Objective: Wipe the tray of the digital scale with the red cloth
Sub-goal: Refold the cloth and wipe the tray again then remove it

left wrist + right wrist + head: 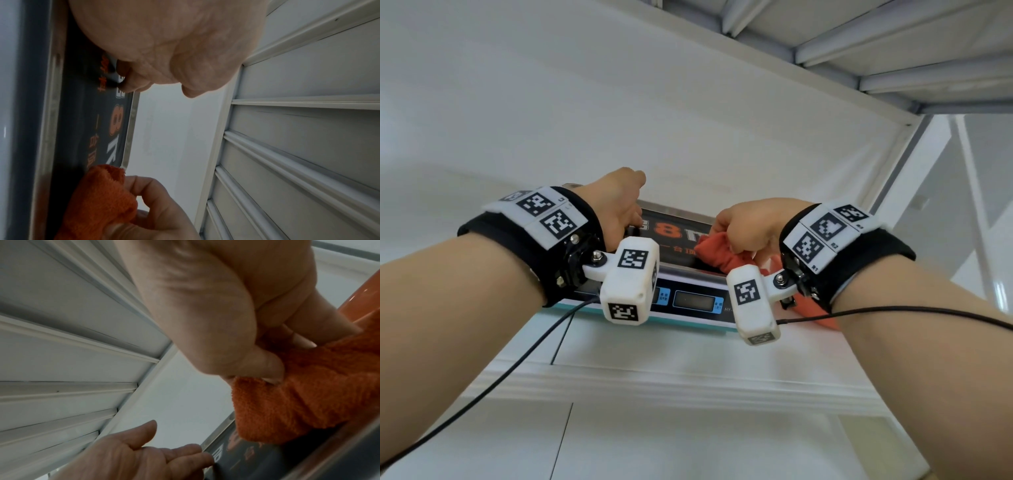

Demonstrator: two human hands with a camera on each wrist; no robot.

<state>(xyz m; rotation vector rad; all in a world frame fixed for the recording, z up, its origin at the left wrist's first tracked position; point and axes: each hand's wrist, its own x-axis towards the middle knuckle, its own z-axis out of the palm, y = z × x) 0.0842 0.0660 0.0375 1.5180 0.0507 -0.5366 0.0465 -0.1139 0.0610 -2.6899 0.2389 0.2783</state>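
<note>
Standing on a white shelf under the ribbed white underside of the shelf above, the digital scale with its pale teal base and black display panel is the biggest thing between the two forearms. Its flat rectangular metal tray, covered by a dark printed sheet with an orange "8" and white letters, sits on top of the scale, with a bright metal rim along its far edge. The left hand rests at the left part of the tray: in the left wrist view its fingers are loosely bent, the fingertips touching the dark sheet near the far rim, the thumb lifted clear, and nothing held. The right hand is over the right part of the tray, fingers and thumb curled tight around the bunched red-orange terry cloth. The cloth hangs below the fist and its lower fold lies on the tray's dark sheet, well apart from the left fingertips, with the orange "8" between them. A glossy orange object lies just right of the scale, partly hidden by the right wrist; what it is I cannot tell. Black wrist straps with white marker blocks and thin black cables cover part of the scale's front panel in the head view.
</note>
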